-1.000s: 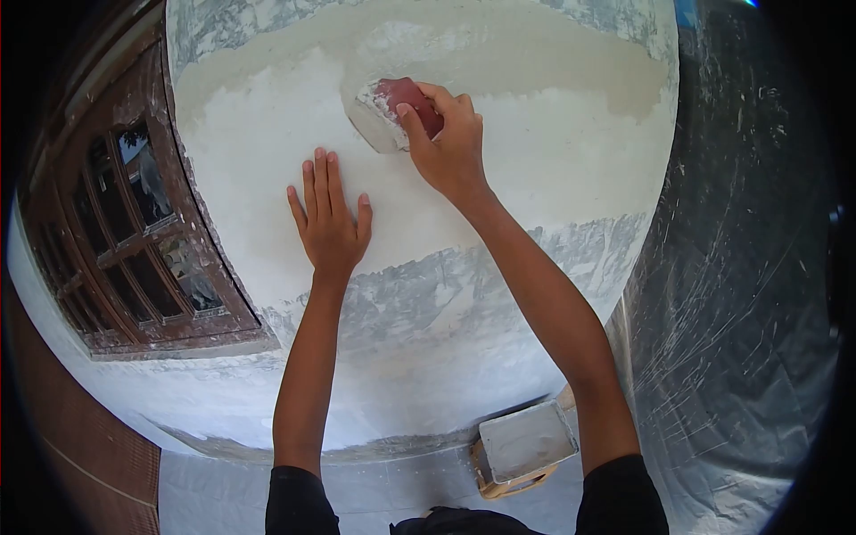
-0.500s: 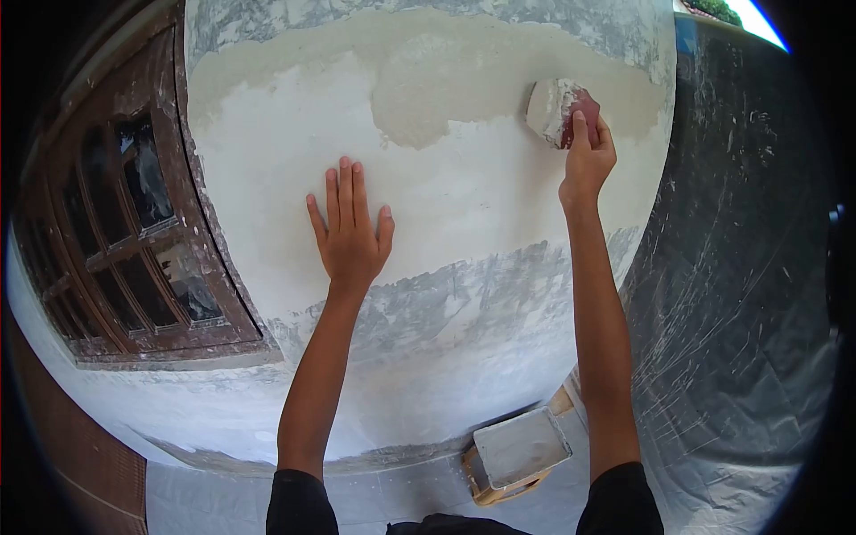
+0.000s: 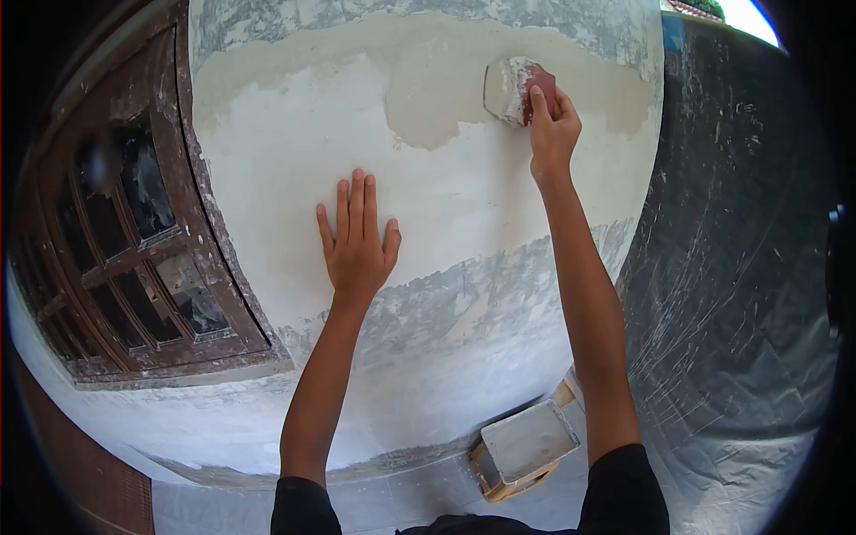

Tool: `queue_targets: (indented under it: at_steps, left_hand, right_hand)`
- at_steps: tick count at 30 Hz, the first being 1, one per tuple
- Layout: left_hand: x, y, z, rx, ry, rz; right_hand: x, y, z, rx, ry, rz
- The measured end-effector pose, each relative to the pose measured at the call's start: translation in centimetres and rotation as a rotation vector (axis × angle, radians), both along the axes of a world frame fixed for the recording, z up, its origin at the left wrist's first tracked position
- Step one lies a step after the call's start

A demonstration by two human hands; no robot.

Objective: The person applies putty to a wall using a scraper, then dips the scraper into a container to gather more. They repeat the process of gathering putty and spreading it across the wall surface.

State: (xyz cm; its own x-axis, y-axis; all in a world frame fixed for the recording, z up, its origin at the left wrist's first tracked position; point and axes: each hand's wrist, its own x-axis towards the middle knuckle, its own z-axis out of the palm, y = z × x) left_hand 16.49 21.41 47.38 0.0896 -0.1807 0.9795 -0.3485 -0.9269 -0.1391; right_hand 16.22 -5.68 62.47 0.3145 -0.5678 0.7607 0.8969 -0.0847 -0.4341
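Note:
My right hand (image 3: pixel 555 125) grips a reddish putty scraper (image 3: pixel 522 92) whose face is smeared with pale filler, and its edge lies against the upper part of the wall (image 3: pixel 446 209). Around the scraper runs a band of beige, damp-looking putty (image 3: pixel 437 85), above a whiter coated area. My left hand (image 3: pixel 358 245) lies flat on the white coat, lower and to the left, fingers stretched out and holding nothing.
A brown wooden window (image 3: pixel 147 241) with glass panes is set in the wall at left. Below, a tray of putty (image 3: pixel 530 441) rests on a small stool (image 3: pixel 508 486). Dark splattered sheeting (image 3: pixel 722 223) hangs at right.
My right hand has moved left along the putty band with the scraper. The left hand stays flat on the wall, while the view has shifted slightly.

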Motion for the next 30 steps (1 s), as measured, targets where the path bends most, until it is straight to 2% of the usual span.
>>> queue_targets:
  at_steps: [4, 8, 11, 13, 17, 19, 21, 23, 25, 30]
  left_hand:
    - [0.0, -0.3, 0.0, -0.007, 0.004, 0.012]
    - [0.0, -0.6, -0.1, -0.01, 0.013, 0.004]
    - [0.0, -0.6, -0.2, -0.014, 0.029, 0.009]
    - [0.0, -0.6, -0.2, -0.02, 0.005, 0.006]
    - [-0.3, -0.4, -0.2, -0.006, 0.027, -0.001]
    - [-0.3, -0.3, -0.3, -0.001, 0.029, 0.006]
    - [-0.4, -0.3, -0.4, 0.001, 0.033, 0.007]
    - [-0.4, -0.4, -0.6, -0.001, 0.033, 0.011]
    - [-0.4, -0.7, -0.8, -0.021, 0.042, -0.001]
    - [-0.8, -2.4, -1.7, -0.07, 0.08, -0.007]
  right_hand:
    - [0.7, -8.7, -1.3, 0.306, 0.051, -0.067]
    - [-0.1, -8.6, -2.1, 0.363, 0.007, -0.063]
    - [-2.4, -1.0, -2.2, 0.104, -0.084, 0.051]
    - [-2.9, 3.5, -2.7, -0.105, -0.024, 0.069]
    - [-2.8, 9.0, -3.7, -0.558, -0.16, -0.359]
    - [-2.7, 9.1, -3.6, -0.572, -0.143, -0.314]
    - [-1.5, 8.1, -3.0, -0.475, -0.145, -0.386]
    - [-0.8, 5.4, -2.3, -0.301, -0.04, -0.3]
    - [0.9, 1.2, -1.9, -0.131, -0.006, -0.073]
    - [1.2, -8.6, -2.4, 0.186, 0.05, -0.034]
